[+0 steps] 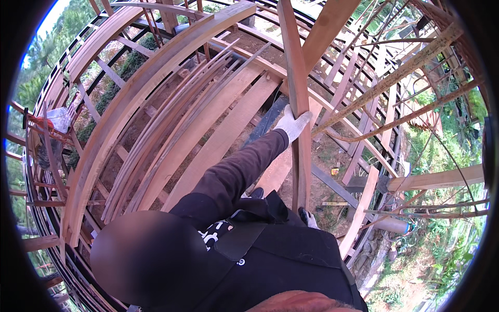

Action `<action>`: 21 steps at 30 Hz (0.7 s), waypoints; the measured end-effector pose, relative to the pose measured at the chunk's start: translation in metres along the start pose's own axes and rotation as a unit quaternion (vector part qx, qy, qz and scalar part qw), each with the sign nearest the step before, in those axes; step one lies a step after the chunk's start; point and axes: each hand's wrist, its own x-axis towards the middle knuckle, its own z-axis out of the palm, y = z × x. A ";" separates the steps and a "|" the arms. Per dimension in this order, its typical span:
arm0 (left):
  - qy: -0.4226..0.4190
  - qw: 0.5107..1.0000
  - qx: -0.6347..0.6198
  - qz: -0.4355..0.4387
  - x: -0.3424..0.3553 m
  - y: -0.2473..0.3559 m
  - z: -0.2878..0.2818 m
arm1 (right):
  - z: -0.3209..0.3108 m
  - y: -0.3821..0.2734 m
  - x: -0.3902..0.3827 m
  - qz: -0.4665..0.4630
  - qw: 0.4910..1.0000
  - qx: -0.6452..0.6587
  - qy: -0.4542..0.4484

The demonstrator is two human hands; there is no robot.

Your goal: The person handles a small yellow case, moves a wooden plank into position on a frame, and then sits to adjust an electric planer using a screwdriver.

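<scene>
My left hand (294,125), in a white knit glove, is closed around the edge of a long wooden plank (299,62). The plank stands up steeply, and its lower end disappears beside my black vest (291,255). My left arm, in a dark brown sleeve, reaches forward from the lower left. No right arm or clearly visible right hand shows. A small black-and-white shape (310,218) sits beside the plank's lower end; I cannot tell if it is a shoe or a glove. A second, broader board (327,31) slants behind the plank's upper part.
Wide boards (223,135) and thin strips (166,125) lie left of my arm, with a thick beam (130,99) beyond them. Open gaps show between timbers. Rusty poles (390,78) cross at the right; a loose board (361,213) lies below them. A blurred round shape hides the lower left.
</scene>
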 end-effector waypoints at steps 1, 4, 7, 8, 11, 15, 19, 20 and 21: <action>0.004 1.000 0.000 -0.003 0.010 -0.001 -0.008 | 0.002 0.002 0.020 -0.023 0.999 0.038 -0.014; 0.045 0.999 0.018 -0.001 0.065 -0.018 -0.033 | 0.004 -0.014 0.077 -0.036 0.998 -0.028 -0.041; 0.028 0.999 -0.043 0.002 0.109 -0.004 -0.045 | 0.002 -0.012 0.126 -0.091 0.992 -0.078 -0.040; 0.024 0.998 -0.064 -0.014 0.130 -0.003 -0.054 | 0.005 -0.032 0.141 -0.109 0.988 -0.100 -0.033; 0.029 0.999 0.009 -0.043 0.193 0.011 -0.080 | 0.015 -0.131 0.164 0.042 0.996 0.030 -0.066; 0.035 0.989 -0.135 -0.055 0.282 0.003 -0.131 | 0.042 -0.184 0.222 -0.094 0.990 -0.101 0.009; 0.054 0.994 -0.092 -0.017 0.384 0.060 -0.192 | 0.053 -0.340 0.249 0.012 0.990 -0.051 -0.131; 0.042 0.995 -0.095 -0.008 0.413 0.084 -0.203 | 0.052 -0.388 0.246 0.023 0.993 -0.018 -0.118; 0.043 0.994 -0.097 0.005 0.440 0.105 -0.216 | 0.055 -0.429 0.245 0.034 0.993 0.017 -0.109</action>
